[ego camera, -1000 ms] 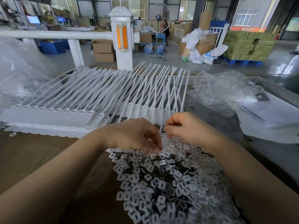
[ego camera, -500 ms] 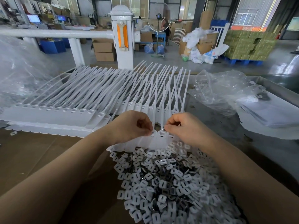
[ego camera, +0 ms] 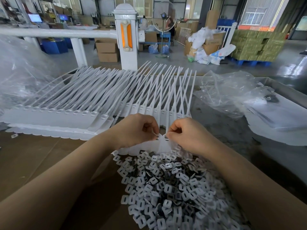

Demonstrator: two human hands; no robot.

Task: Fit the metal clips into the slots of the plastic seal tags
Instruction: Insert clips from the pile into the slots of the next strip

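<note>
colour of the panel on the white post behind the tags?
Orange, a tall strip set in the post's face; the head view shows it plainly.

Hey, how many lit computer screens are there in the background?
2. One screen is far back at the upper left, above the white rail; the other screen is just to its right. More may be hidden behind the clutter.

Two bare forearms, no sleeves, no gloves.

Left hand and right hand pinch a seal tag head; clip pile lies just below.
</note>
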